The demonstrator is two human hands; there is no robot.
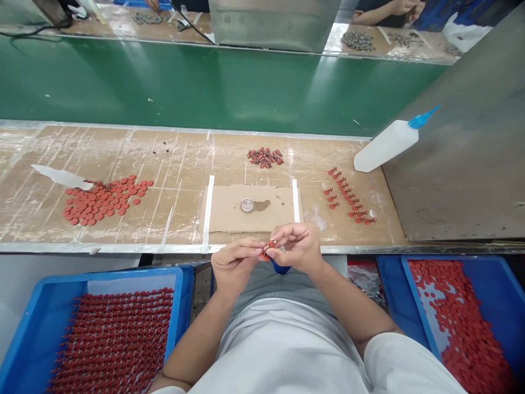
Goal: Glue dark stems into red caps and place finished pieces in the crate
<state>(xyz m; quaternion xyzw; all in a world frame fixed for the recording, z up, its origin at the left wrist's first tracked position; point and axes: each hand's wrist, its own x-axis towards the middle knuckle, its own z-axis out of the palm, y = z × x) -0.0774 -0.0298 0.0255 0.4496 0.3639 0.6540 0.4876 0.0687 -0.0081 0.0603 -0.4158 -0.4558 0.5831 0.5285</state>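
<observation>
My left hand [234, 262] and right hand [298, 247] pinch a red piece [266, 253]. Red discs [102, 203] (a loose spread) lie leftward.

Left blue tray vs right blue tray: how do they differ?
Layout: the left tray has its red parts in orderly rows; the right tray has its red pieces loosely heaped.
Bare white: in the left tray, mainly a strip along the far edge; in the right tray, patches along the left side.
Shared: both are blue and run past the bottom of the picture.
</observation>
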